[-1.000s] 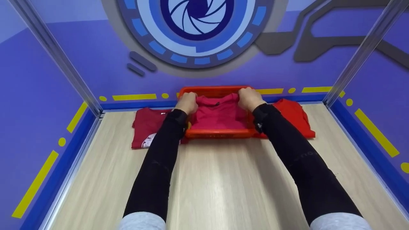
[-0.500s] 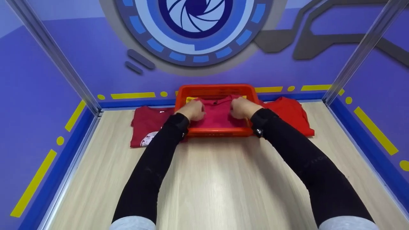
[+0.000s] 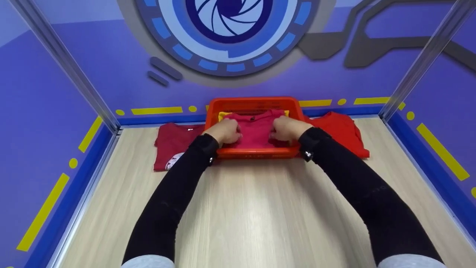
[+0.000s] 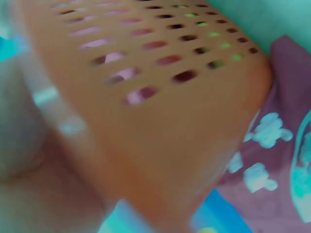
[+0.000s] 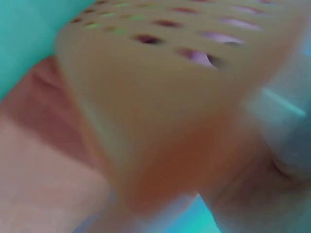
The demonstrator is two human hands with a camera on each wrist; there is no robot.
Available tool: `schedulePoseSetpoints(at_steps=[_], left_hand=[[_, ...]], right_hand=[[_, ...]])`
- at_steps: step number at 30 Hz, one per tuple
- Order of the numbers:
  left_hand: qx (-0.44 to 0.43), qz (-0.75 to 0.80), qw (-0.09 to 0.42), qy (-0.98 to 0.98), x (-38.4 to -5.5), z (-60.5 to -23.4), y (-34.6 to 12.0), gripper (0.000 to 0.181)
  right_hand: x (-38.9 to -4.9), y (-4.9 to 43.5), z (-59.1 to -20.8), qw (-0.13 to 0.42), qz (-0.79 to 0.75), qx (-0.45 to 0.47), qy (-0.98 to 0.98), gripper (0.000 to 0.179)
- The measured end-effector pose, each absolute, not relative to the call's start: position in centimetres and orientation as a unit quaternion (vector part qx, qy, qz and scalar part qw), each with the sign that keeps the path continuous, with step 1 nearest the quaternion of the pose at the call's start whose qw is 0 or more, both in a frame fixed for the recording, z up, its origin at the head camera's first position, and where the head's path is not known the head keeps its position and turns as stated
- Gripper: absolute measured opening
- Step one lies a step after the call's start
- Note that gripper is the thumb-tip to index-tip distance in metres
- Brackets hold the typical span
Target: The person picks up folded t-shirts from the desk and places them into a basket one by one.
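The magenta T-shirt [image 3: 254, 130] lies in the orange slotted plastic basket [image 3: 256, 151], collar toward the back wall, above a yellow garment [image 3: 224, 114]. The left hand [image 3: 227, 131] and right hand [image 3: 285, 128] touch its 2 sides, fingers curled inward (whether they pinch cloth, I cannot tell; the fingertips are hidden). Such a spread probably keeps the shirt flat and even. The maroon T-shirt [image 3: 173, 145] and red garment [image 3: 340, 134] flank the basket, perhaps to leave its middle spot accessible.
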State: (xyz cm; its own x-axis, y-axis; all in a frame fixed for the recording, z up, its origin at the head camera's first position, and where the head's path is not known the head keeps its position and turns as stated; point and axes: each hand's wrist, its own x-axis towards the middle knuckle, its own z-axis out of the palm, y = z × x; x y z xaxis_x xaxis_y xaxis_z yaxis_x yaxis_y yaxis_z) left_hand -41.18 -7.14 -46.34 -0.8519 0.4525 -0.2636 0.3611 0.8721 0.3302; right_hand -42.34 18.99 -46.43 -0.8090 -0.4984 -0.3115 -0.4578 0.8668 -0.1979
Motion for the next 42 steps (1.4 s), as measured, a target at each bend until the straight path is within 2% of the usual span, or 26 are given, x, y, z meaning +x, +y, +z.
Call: schedulePoseSetpoints(at_steps=[3, 7, 10, 12, 14, 16, 19, 23, 26, 28, 31, 34, 37, 39, 42], left_hand=[[0.22, 0.161, 0.15, 0.951, -40.5, -45.7, -7.5, 0.033], [0.228, 0.168, 0.165, 0.945, -39.3, -46.0, -7.9, 0.057], [0.226, 0.165, 0.171, 0.945, -38.2, -46.6, -7.9, 0.063], [0.217, 0.162, 0.175, 0.947, -37.6, -47.2, -7.8, 0.073], [0.203, 0.161, 0.181, 0.949, -37.2, -47.5, -7.8, 0.085], [0.2, 0.157, 0.174, 0.951, -36.8, -47.6, -7.7, 0.09], [0.228, 0.16, 0.132, 0.951, -36.0, -47.2, -7.5, 0.078], [0.274, 0.2, 0.032, 0.94, -34.0, -46.5, -6.9, 0.048], [0.288, 0.243, -0.02, 0.926, -31.9, -46.0, -6.5, 0.035], [0.299, 0.256, -0.028, 0.919, -30.5, -46.0, -6.5, 0.034], [0.325, 0.249, -0.013, 0.912, -28.7, -47.2, -6.5, 0.034], [0.352, 0.225, 0.006, 0.909, -27.7, -49.3, -6.4, 0.031], [0.364, 0.202, 0.02, 0.909, -27.2, -51.5, -6.2, 0.026], [0.366, 0.185, 0.024, 0.912, -26.9, -52.7, -5.9, 0.023], [0.372, 0.162, 0.03, 0.914, -26.5, -54.0, -5.5, 0.024]], right_hand=[[-41.4, 19.1, -45.2, 0.176, -0.106, -0.277, 0.939, 0.041], [-39.9, 19.1, -45.0, 0.218, -0.126, -0.268, 0.93, 0.057], [-39.0, 19.3, -45.9, 0.242, -0.128, -0.238, 0.932, 0.065], [-38.7, 19.4, -46.6, 0.256, -0.138, -0.212, 0.933, 0.076], [-38.5, 19.3, -47.1, 0.264, -0.151, -0.19, 0.934, 0.09], [-38.2, 19.1, -47.5, 0.253, -0.153, -0.19, 0.936, 0.093], [-37.5, 18.8, -47.7, 0.199, -0.151, -0.233, 0.94, 0.075], [-35.8, 19.0, -46.7, 0.074, -0.19, -0.302, 0.931, 0.047], [-34.4, 20.1, -45.7, -0.008, -0.236, -0.31, 0.921, 0.029], [-33.8, 21.4, -45.3, -0.058, -0.26, -0.304, 0.915, 0.024], [-33.7, 24.3, -45.6, -0.124, -0.281, -0.285, 0.908, 0.022], [-34.7, 27.9, -46.9, -0.163, -0.289, -0.238, 0.913, 0.022], [-36.0, 31.3, -48.8, -0.137, -0.269, -0.172, 0.938, 0.023], [-36.6, 33.4, -50.2, -0.075, -0.237, -0.126, 0.96, 0.028], [-37.2, 36.1, -52.3, 0.023, -0.187, -0.079, 0.979, 0.045]])
